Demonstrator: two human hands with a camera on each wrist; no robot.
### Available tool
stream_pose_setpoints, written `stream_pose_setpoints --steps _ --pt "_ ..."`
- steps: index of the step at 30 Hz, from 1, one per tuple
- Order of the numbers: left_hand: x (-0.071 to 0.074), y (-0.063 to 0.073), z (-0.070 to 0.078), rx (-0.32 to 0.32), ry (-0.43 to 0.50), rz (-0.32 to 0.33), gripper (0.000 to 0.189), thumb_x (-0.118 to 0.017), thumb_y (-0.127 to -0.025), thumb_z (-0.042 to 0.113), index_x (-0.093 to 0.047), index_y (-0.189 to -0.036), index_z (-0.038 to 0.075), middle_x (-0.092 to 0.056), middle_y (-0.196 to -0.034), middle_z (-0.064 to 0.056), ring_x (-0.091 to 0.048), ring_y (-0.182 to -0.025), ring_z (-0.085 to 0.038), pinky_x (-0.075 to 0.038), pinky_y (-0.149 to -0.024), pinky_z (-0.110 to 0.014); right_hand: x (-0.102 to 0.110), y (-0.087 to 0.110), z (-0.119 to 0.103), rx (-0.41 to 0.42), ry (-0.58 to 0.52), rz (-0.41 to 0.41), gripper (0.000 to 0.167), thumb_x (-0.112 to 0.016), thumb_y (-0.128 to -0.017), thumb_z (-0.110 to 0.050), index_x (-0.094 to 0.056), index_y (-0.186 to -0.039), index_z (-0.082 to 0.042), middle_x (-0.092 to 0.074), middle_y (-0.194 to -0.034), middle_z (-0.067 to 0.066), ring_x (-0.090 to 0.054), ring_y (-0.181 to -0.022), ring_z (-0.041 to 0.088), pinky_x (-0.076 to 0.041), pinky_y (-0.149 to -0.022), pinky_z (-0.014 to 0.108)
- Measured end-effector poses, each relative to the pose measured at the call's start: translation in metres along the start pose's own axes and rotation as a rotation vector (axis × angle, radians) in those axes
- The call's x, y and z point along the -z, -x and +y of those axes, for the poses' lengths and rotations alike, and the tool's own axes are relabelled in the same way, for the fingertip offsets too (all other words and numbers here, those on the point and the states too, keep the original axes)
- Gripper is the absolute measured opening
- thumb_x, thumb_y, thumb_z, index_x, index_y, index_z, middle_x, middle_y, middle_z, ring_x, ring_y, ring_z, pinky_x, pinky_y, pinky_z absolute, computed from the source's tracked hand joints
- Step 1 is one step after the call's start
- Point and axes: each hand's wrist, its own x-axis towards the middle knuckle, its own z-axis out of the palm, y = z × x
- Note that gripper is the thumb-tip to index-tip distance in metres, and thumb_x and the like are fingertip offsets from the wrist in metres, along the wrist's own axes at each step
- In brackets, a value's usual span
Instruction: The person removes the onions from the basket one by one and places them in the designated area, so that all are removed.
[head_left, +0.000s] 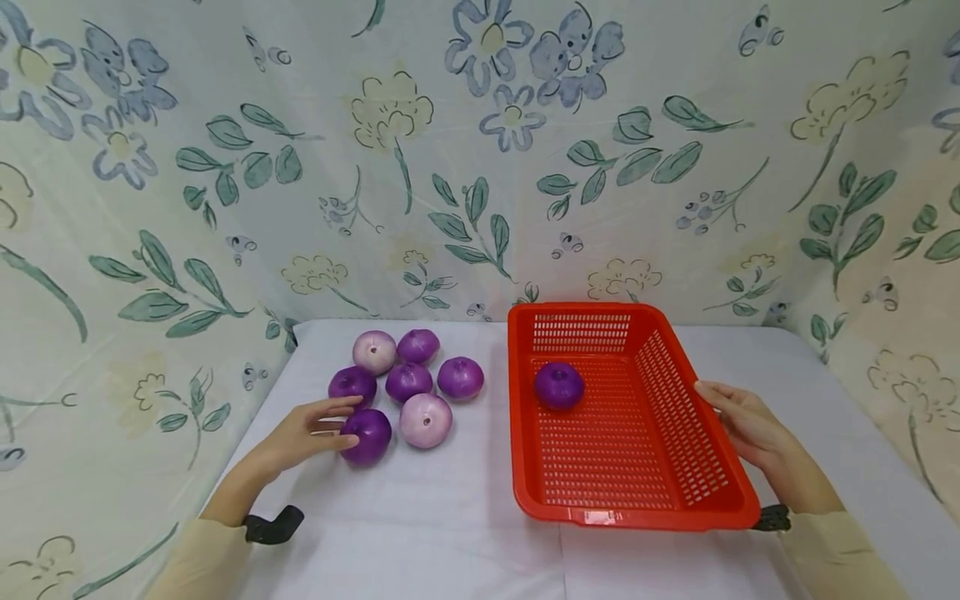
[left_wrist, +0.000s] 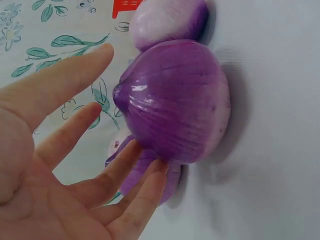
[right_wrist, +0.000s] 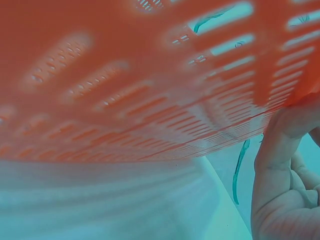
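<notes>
My left hand [head_left: 300,437] reaches to the nearest purple onion [head_left: 367,437], thumb and fingers spread around its left side. In the left wrist view the fingertips come right up to the underside of this onion [left_wrist: 175,102], while the thumb [left_wrist: 75,75] stands apart from it. My right hand [head_left: 757,433] grips the right rim of a red plastic basket [head_left: 522,450], thumb over the edge. One purple onion [head_left: 559,385] lies inside, toward the left wall. The right wrist view shows the slotted basket wall [right_wrist: 165,115] close up, with the curled hand [right_wrist: 285,185] at its edge.
Several other onions cluster beyond the left hand: a pale one [head_left: 426,421] just right of the nearest onion, purple ones [head_left: 408,383] behind, and another pale one [head_left: 374,352] at the back. A white cloth [head_left: 465,500] covers the table. Floral curtains [head_left: 465,208] hang behind it.
</notes>
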Motion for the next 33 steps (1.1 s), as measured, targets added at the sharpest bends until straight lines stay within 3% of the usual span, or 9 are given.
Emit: stream_pose_setpoints --steps 8,17,22,26,33 --pt "0.008 -0.011 0.018 -0.043 -0.012 -0.004 0.065 -0.078 -0.088 0.022 -0.051 -0.144 0.002 -0.054 -0.139 -0.025 -0.051 -0.126 -0.047 -0.053 -0.095 -0.044 0.002 0.001 0.002 0.01 0.002 -0.002 0.025 -0.051 -0.105 -0.022 -0.075 -0.1 -0.021 -0.072 -0.096 0.0 -0.069 -0.081 0.016 -0.06 -0.073 0.033" --pt "0.01 -0.042 0.058 -0.099 0.01 -0.084 0.064 -0.08 -0.087 0.019 -0.053 -0.143 0.004 -0.054 -0.142 -0.017 -0.05 -0.13 -0.041 -0.043 -0.106 -0.045 0.0 0.001 0.001 0.016 0.008 -0.001 0.024 -0.052 -0.105 -0.022 -0.075 -0.1 -0.021 -0.072 -0.096 0.0 -0.068 -0.081 0.015 -0.06 -0.072 0.032" --pt "0.005 -0.059 0.086 -0.156 0.05 -0.164 0.061 -0.08 -0.086 0.018 -0.056 -0.142 0.013 -0.055 -0.142 -0.01 -0.051 -0.131 -0.032 -0.042 -0.106 -0.045 -0.001 0.001 0.001 0.012 -0.001 0.002 0.023 -0.052 -0.105 -0.022 -0.075 -0.099 -0.021 -0.072 -0.096 0.0 -0.069 -0.081 0.016 -0.06 -0.072 0.033" --pt "-0.004 -0.074 0.107 -0.198 0.092 -0.221 0.062 -0.081 -0.086 0.016 -0.055 -0.142 0.013 -0.056 -0.142 -0.008 -0.051 -0.131 -0.029 -0.043 -0.105 -0.044 0.0 0.001 0.001 0.011 0.005 0.002 0.024 -0.052 -0.105 -0.022 -0.075 -0.1 -0.021 -0.072 -0.096 0.0 -0.069 -0.081 0.016 -0.06 -0.073 0.034" --pt "-0.021 -0.106 0.137 -0.203 0.067 -0.284 0.063 -0.082 -0.085 0.023 -0.056 -0.142 0.025 -0.056 -0.141 0.002 -0.055 -0.128 -0.026 -0.045 -0.105 -0.037 0.0 0.0 0.0 0.002 -0.002 0.004 0.023 -0.052 -0.105 -0.023 -0.075 -0.1 -0.021 -0.073 -0.097 0.0 -0.069 -0.082 0.016 -0.06 -0.073 0.034"
